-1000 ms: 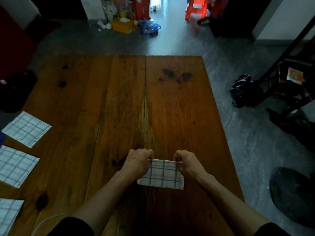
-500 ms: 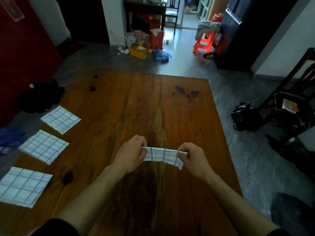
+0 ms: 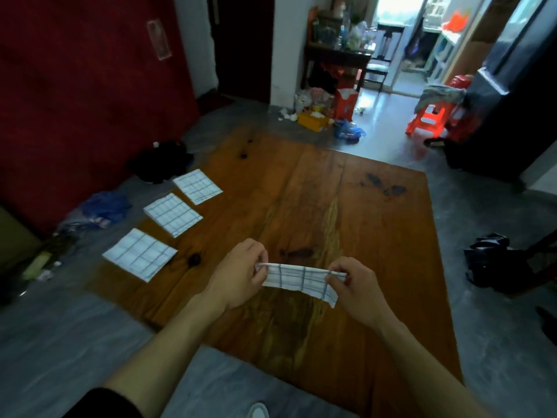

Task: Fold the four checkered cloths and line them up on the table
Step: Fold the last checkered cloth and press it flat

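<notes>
In the head view, the fourth checkered cloth (image 3: 301,280) is in hand at lower centre of the frame, held up above the wooden table (image 3: 361,212) as a narrow folded band. The left hand (image 3: 241,274) pinches its left end between thumb and curled fingers; the right hand (image 3: 357,286) pinches its right end the same way, with a loose corner drooping below that hand. The band is stretched fairly flat between the two grips.

Three folded cloths already lie in a diagonal row along the table's left edge: the near one (image 3: 140,254) at middle left, the middle one (image 3: 173,214) just above it, and the far one (image 3: 197,187) further up. They sit apart, not touching, each a flat square.

By my reading, the work is on the last cloth, with its folding close to finished or just done. The next move likely calls for evening up the drooping corner, then carrying the cloth left and setting it in line with the row, probably at the near end.

A dark knot (image 3: 194,260) in the wood lies just right of the near cloth. Off the table, the upper part of the frame shows a red stool (image 3: 429,116) and floor clutter, none of it in the path.
</notes>
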A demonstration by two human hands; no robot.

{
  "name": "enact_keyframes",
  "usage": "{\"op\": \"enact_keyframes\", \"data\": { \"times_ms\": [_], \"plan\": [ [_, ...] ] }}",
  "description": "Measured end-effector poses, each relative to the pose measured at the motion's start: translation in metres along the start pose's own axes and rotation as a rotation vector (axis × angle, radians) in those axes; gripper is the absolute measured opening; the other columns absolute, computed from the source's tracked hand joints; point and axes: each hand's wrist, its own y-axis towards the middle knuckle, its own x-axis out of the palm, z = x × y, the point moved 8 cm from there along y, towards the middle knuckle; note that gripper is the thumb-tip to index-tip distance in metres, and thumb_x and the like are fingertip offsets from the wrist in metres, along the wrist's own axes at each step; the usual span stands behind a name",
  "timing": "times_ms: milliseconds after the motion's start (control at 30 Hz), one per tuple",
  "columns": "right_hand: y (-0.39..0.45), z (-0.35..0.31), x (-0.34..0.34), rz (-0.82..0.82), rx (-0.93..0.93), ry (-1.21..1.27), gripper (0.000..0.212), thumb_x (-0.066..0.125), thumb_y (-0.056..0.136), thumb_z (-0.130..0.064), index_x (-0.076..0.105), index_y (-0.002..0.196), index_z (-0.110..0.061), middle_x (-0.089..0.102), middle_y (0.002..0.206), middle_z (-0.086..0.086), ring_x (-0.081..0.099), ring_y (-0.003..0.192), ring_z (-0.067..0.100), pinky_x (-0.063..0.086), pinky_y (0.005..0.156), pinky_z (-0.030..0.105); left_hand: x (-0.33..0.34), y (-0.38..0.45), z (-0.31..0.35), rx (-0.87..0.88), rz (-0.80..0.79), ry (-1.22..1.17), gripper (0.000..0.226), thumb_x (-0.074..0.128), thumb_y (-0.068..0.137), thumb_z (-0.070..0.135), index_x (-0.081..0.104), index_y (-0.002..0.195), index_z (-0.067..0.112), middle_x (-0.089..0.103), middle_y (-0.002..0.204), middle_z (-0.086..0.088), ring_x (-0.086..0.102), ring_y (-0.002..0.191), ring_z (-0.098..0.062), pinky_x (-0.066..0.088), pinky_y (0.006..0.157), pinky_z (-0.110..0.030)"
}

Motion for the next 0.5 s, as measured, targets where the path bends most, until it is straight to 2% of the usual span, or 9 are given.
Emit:
{"op": "enact_keyframes", "data": {
  "times_ms": [100,200,300,400,500],
  "plan": [
    [-0.012,-0.023,0.018,0.012,-0.113,-0.011,0.008,0.063,0.092,-0.017,0.06,0.088,-0.022,0.056,0.09,-0.011,0.056,0.084,0.004,0.043,0.068,0.013,-0.019,-0.042,-0.01,-0.051,0.05,0.003,0.015,0.061,0.088,0.02,0.051,0.087,0.031,0.051,0.099,0.013,0.05,0.092,-0.007,0.051,0.077,-0.029],
    [-0.027,-0.054,0.044,-0.003,-0.228,-0.017,0.008,0.065,0.091,-0.018,0.059,0.089,-0.023,0.054,0.093,-0.009,0.054,0.086,0.006,0.044,0.073,0.015,-0.042,-0.088,-0.022,-0.122,0.119,0.027,0.012,0.061,0.086,0.017,0.053,0.086,0.026,0.053,0.106,0.007,0.052,0.102,-0.013,0.048,0.084,-0.035],
    [-0.039,-0.096,0.068,-0.04,-0.259,0.045,0.007,0.064,0.092,-0.02,0.058,0.092,-0.023,0.054,0.095,-0.009,0.054,0.089,0.005,0.044,0.075,0.014,-0.08,-0.125,-0.037,-0.196,0.194,0.072,0.012,0.063,0.087,0.019,0.055,0.085,0.028,0.054,0.113,0.006,0.05,0.11,-0.012,0.045,0.089,-0.029],
    [-0.04,-0.139,0.085,-0.072,-0.295,0.059,0.005,0.062,0.094,-0.025,0.058,0.093,-0.023,0.055,0.095,-0.008,0.055,0.089,0.004,0.043,0.073,0.011,-0.117,-0.158,-0.051,-0.238,0.27,0.071,0.023,0.062,0.086,0.02,0.047,0.081,0.037,0.055,0.108,0.007,0.049,0.104,-0.01,0.045,0.085,-0.027],
    [-0.043,-0.18,0.103,-0.101,-0.315,0.054,0.008,0.063,0.094,-0.026,0.056,0.091,-0.026,0.055,0.092,-0.011,0.055,0.088,0.002,0.042,0.07,0.008,-0.139,-0.195,-0.075,-0.283,0.307,0.042,0.024,0.063,0.086,0.021,0.046,0.079,0.036,0.057,0.099,0.01,0.049,0.097,-0.009,0.042,0.079,-0.027]
  ]
}}
